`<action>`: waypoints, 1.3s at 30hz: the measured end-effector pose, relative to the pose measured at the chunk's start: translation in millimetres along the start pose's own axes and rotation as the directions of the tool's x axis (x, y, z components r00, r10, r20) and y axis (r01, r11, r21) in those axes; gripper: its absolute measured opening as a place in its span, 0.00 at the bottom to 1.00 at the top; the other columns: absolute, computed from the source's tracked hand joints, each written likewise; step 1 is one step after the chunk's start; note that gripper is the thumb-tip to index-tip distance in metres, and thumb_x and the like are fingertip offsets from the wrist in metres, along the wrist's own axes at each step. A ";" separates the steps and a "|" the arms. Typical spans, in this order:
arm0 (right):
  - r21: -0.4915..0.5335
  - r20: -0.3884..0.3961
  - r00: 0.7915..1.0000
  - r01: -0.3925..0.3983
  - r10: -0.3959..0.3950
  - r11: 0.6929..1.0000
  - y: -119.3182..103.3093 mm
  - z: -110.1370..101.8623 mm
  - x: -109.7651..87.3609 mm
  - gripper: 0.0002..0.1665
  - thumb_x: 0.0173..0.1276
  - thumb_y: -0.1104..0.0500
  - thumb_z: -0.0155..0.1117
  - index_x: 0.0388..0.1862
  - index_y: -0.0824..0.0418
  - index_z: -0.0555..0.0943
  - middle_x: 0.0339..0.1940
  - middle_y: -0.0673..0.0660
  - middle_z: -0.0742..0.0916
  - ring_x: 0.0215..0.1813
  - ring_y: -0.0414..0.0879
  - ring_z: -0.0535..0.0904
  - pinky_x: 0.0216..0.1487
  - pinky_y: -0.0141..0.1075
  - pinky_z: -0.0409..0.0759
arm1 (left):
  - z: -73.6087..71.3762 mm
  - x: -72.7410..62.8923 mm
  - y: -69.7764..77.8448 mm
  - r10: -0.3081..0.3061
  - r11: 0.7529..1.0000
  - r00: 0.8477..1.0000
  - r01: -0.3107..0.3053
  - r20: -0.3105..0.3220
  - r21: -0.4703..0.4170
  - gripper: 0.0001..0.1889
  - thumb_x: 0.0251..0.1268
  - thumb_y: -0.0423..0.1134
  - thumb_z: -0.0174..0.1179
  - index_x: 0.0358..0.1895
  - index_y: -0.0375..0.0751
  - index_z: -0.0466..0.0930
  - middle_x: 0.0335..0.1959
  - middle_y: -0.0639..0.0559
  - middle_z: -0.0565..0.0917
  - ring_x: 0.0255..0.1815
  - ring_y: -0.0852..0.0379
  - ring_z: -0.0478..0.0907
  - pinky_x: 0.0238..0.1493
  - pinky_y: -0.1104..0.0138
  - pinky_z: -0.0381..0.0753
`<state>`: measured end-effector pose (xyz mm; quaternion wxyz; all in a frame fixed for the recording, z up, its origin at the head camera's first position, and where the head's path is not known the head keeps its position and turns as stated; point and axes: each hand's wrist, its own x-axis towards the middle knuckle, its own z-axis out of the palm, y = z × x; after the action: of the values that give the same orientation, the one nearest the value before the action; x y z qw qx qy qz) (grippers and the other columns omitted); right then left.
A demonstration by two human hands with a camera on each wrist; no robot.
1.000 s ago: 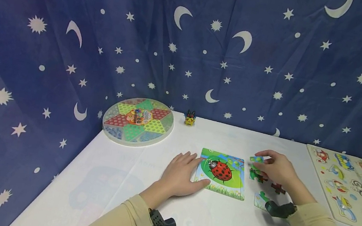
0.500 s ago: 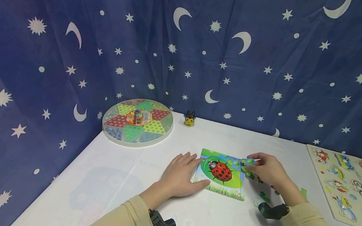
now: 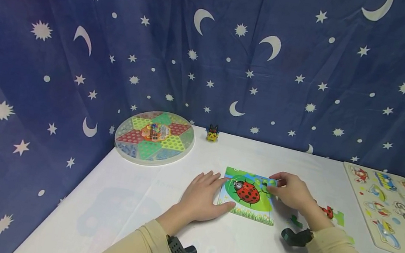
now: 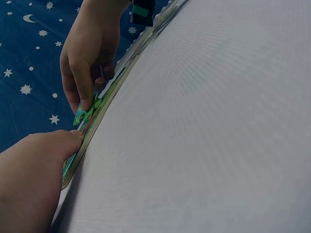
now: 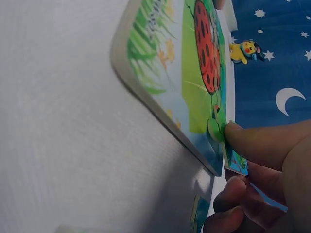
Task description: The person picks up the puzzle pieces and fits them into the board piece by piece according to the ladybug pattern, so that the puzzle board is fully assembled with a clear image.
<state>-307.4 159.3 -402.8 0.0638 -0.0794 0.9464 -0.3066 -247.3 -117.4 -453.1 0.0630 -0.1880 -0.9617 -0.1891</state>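
Note:
A square ladybug jigsaw puzzle (image 3: 248,215) lies flat on the white table. My left hand (image 3: 201,196) rests flat at its left edge, fingers straight, with the thumb over the lower left corner. At the upper right corner my right hand (image 3: 292,193) pinches a small blue and green puzzle piece (image 5: 236,163) between thumb and fingers. In the left wrist view that puzzle piece (image 4: 79,116) slants down close over the board. Loose pieces lie right of the board: a red and green puzzle piece (image 3: 327,212) and a green one (image 3: 295,221), partly hidden by the right wrist.
A round Chinese checkers board (image 3: 154,139) stands at the back left. Beside it is a small yellow toy figure (image 3: 212,133). A large wooden puzzle board with vehicle pictures (image 3: 397,212) lies at the right. A starry blue curtain (image 3: 214,49) hangs behind the table.
My right hand has carried the puzzle piece left from the loose pieces to the puzzle's upper right corner, uncovering red pieces behind the wrist. My left hand has stayed in place.

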 end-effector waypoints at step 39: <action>-0.138 -0.069 0.994 0.069 -0.079 0.988 5.9 -7.1 -10.5 0.14 0.73 0.55 0.66 0.53 0.59 0.85 0.49 0.65 0.85 0.47 0.60 0.79 0.42 0.49 0.79 | -0.7 -1.3 0.8 -0.005 1.000 1.000 0.004 0.005 0.026 0.43 0.68 0.72 0.51 0.78 0.50 0.66 0.77 0.46 0.67 0.80 0.46 0.56 0.80 0.54 0.50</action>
<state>-299.0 170.1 -399.8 0.0115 -0.1071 0.9632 -0.2464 -245.7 -117.4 -452.4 0.0625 -0.1855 -0.9647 -0.1761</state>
